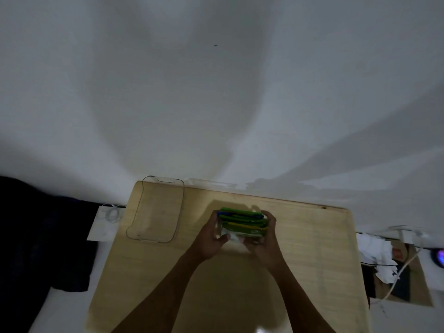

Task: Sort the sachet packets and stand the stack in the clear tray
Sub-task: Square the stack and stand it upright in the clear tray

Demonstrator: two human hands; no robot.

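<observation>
**Both hands close on the sachet stack at the middle of the board**

Pale wooden table (312, 248) fills the lower half of the frame, dimly lit, with a white wall rising behind it. Two bare forearms come up from the bottom edge and converge just above the frame's centre line. The left hand (210, 239) grips the left end of a stack of sachet packets (242, 223), fingers curled round its edge; the right hand (263, 243) clasps the right end, its fingertips showing over the top corner. Between them the stack is squeezed together — green, blue and yellow edges fanned slightly, a whitish packet nearest the camera (whether the stack touches the wood or hangs just above it cannot be told).

Further up and to the left, well apart from the hands, a clear tray (134, 227) sits on the table's far-left corner, nothing visible inside it. Off the table, at the left of the frame, lies a white paper with a coiled cord (113, 215); at the right edge, crumpled white paper (374, 251) and a cable — both in shadow.
</observation>
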